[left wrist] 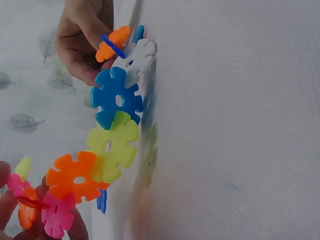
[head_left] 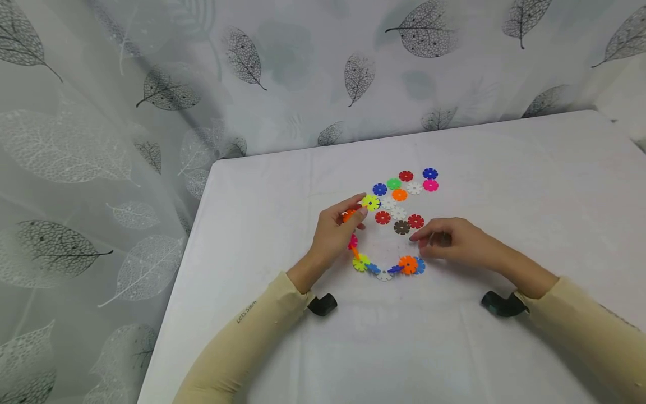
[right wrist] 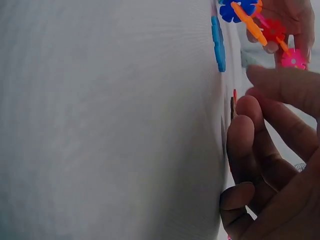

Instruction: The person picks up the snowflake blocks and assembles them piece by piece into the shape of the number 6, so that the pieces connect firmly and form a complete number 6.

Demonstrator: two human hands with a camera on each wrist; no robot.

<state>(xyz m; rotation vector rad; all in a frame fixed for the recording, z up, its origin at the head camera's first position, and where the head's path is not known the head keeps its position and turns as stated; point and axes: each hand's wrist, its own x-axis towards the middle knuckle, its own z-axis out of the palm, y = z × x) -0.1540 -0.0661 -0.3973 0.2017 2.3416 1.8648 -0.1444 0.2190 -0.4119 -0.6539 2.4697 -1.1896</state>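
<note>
My left hand (head_left: pixel 333 230) pinches a curved chain of interlocking plastic flower discs near its far end, by a yellow disc (head_left: pixel 370 203). From there the chain bends down through pink, orange, yellow, blue and white discs to an orange disc (head_left: pixel 408 265). In the left wrist view, its discs slot into one another at angles, like this blue disc (left wrist: pixel 119 99). My right hand (head_left: pixel 456 241) hovers low over the table with fingers loosely bent and nothing between them. A light blue disc (right wrist: pixel 218 45) lies just ahead of its fingertips; a brown disc (head_left: pixel 401 227) is close by.
Several loose discs lie flat beyond the hands, among them a green disc (head_left: pixel 393 183), a red disc (head_left: pixel 406 175) and a pink disc (head_left: pixel 430 185). A white cloth covers the table (head_left: pixel 262 224). Behind it hangs a leaf-patterned curtain (head_left: pixel 303 67).
</note>
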